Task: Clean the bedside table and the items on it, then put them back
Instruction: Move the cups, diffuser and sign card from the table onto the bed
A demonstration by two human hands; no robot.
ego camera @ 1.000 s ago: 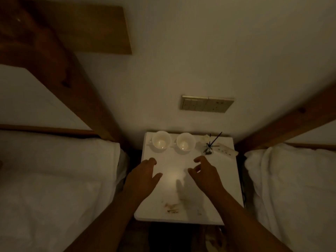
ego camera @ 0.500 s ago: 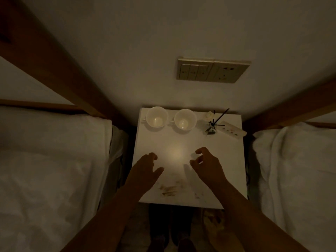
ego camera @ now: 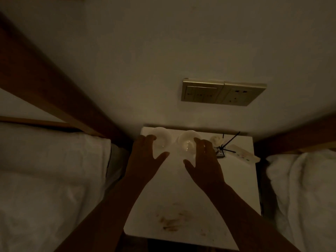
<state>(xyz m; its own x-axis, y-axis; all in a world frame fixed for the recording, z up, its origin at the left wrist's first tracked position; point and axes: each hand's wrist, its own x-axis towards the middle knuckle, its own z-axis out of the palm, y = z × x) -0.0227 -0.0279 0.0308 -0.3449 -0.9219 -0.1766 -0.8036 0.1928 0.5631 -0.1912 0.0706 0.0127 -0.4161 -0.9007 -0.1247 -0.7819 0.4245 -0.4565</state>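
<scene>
A white bedside table [ego camera: 234, 193] stands against the wall in dim light, with brown stains [ego camera: 172, 220] near its front edge. Two white cups sit at its back: the left cup [ego camera: 162, 138] and the right cup [ego camera: 187, 140]. My left hand [ego camera: 145, 157] is spread open with its fingertips at the left cup's near side. My right hand [ego camera: 205, 160] is spread open over the right cup's near right side, partly hiding it. Neither hand holds anything. A small black-stick diffuser [ego camera: 224, 148] and a white remote [ego camera: 242, 155] lie at the back right.
White bedding lies on a bed at the left [ego camera: 51, 179] and another at the right [ego camera: 301, 188], close to the table's sides. A brass switch and socket plate [ego camera: 221, 92] is on the wall above. Wooden bed frames [ego camera: 45, 84] flank the table.
Both hands have moved forward from mid-table to the two cups at the back. The view has tilted, so the table sits lower and looks larger.
</scene>
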